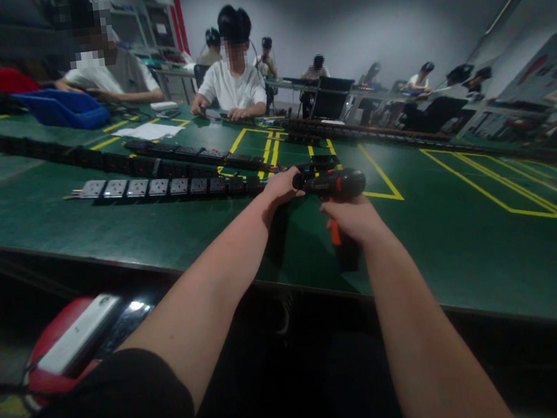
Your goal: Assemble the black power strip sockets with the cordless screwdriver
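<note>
My right hand (357, 217) is wrapped around the grip of a black and orange cordless drill (338, 183), which points left. Just ahead of the drill's nose, my left hand (282, 186) is closed at the right end of a long row of sockets, a power strip (158, 186). What its fingers hold is hidden. The strip lies on the green table (242, 240), its left sockets pale grey and the right ones dark. Coloured wire shows beside my left hand, too small to make out clearly.
More dark socket strips (117, 161) run behind. A blue bin (63, 109), a red bin (2, 78) and white paper (149, 131) lie farther back. Yellow tape lines (379, 170) mark the table. Co-workers (234, 83) sit opposite. A red stool (63, 347) holds a white box at lower left.
</note>
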Demonstrator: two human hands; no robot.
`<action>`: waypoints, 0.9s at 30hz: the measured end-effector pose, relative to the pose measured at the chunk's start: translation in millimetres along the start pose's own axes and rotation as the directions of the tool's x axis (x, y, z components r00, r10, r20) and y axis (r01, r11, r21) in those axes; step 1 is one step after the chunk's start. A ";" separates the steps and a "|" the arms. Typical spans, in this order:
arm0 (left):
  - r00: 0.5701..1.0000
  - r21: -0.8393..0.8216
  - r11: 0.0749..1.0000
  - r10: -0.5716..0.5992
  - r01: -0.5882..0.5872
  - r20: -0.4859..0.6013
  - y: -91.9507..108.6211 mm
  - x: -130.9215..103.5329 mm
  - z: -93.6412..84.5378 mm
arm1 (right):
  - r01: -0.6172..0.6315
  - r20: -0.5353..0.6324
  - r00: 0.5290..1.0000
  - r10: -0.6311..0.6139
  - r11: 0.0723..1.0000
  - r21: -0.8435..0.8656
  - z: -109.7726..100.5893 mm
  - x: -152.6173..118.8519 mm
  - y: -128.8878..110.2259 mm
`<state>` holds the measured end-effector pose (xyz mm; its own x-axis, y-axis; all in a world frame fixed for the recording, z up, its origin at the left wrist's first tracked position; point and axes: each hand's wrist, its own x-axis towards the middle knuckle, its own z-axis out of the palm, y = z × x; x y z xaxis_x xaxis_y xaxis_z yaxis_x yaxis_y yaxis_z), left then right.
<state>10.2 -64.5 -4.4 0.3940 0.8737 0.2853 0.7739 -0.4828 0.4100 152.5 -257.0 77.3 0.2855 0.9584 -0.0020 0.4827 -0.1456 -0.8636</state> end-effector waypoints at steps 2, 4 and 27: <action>1.000 -0.006 1.000 -0.003 0.003 0.004 0.8 -0.6 -1.0 | -0.007 0.001 1.000 0.007 1.000 -0.010 -0.3 -0.6 -1.0; 1.000 -0.012 1.000 -0.001 0.001 0.001 1.0 -1.0 -1.5 | -0.012 0.008 1.000 0.012 1.000 -0.019 -1.1 -1.0 -1.3; 0.999 -0.046 0.998 0.037 -0.038 -0.014 -1.1 -1.8 0.5 | 0.117 0.080 0.990 -0.115 0.993 -0.027 13.3 -3.2 3.9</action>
<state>8.8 -65.5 -5.7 0.4152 0.8543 0.3127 0.7346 -0.5176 0.4387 142.4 -257.4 67.3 0.1609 0.9853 0.0567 0.5354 -0.0388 -0.8437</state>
